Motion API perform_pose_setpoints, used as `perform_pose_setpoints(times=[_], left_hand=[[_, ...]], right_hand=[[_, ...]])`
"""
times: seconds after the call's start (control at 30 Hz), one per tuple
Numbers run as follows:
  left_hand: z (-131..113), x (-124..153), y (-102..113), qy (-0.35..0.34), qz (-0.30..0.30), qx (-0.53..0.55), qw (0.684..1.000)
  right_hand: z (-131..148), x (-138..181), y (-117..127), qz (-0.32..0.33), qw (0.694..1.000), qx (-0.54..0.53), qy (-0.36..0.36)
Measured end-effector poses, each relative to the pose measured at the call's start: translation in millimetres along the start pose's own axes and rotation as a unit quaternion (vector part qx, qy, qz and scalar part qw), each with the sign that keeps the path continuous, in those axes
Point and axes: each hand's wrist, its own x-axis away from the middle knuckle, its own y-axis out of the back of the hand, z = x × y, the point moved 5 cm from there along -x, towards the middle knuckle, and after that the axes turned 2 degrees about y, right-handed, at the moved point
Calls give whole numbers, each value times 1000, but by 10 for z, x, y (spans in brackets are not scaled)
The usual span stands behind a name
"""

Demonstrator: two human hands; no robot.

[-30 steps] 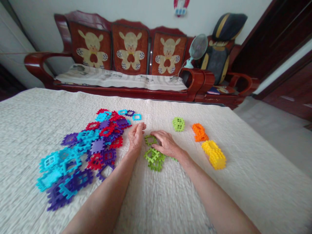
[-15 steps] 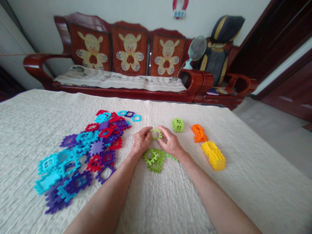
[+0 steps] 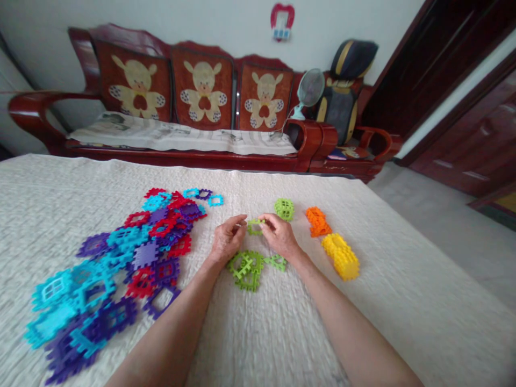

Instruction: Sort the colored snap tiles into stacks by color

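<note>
Left hand (image 3: 226,242), right hand (image 3: 279,236), both still pinching green tile (image 3: 255,227), now tilted flatter

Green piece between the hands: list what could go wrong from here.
1. The green piece is pinched only at fingertips of the left hand and right hand; it could slip onto the loose green pieces below.
2. The left forearm lies close to the mixed pile; a sweep might scatter it.

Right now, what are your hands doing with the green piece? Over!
Left hand and right hand both pinch a green square piece above the quilt. Loose green pieces lie just beneath. Mixed-colour pile sits apart, left.
</note>
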Motion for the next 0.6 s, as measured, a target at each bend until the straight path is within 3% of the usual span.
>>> perform_pose_setpoints(times=[0.17,0.27,0.6], left_hand=[[97,-10,4,22,-11,27,999],[116,-10,10,21,-14,21,999],[96,-2,20,30,-16,29,999]], right_hand=[[-222,-8,422,-142,989,39,2],[-330,17,590,-191,979,68,-5],[-478,7,618,-190,974,121,-19]])
